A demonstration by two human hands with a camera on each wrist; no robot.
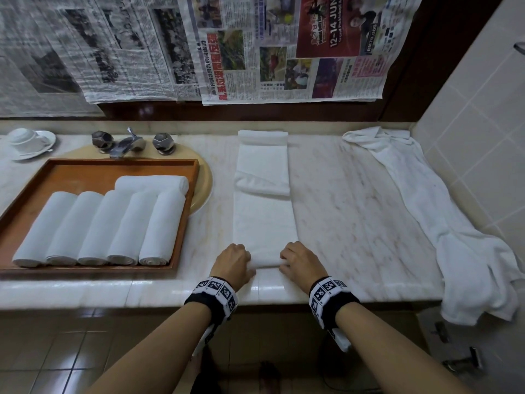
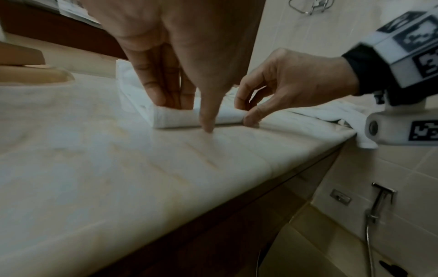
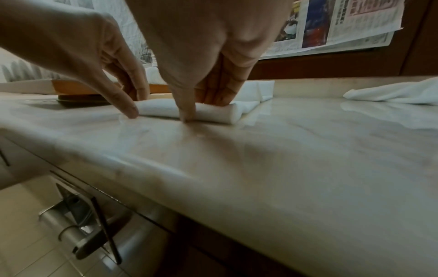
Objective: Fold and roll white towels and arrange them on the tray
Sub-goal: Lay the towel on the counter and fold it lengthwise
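A long folded white towel (image 1: pixel 264 217) lies lengthwise on the marble counter (image 1: pixel 341 194), its near end wound into a small roll (image 1: pixel 265 260). My left hand (image 1: pixel 241 261) grips the roll's left end and my right hand (image 1: pixel 289 260) grips its right end. In the left wrist view my left fingers (image 2: pixel 166 90) press on top of the roll (image 2: pixel 175 118), with the thumb down in front of it. The right wrist view shows the same hold on the roll (image 3: pixel 213 112). The wooden tray (image 1: pixel 85 174) at the left holds several rolled towels (image 1: pixel 96 226).
A crumpled white towel (image 1: pixel 426 194) trails along the right side and hangs over the counter's front edge. A faucet (image 1: pixel 127 143) and an upturned cup on a saucer (image 1: pixel 25 140) stand behind the tray. Newspaper (image 1: pixel 255 46) covers the wall behind.
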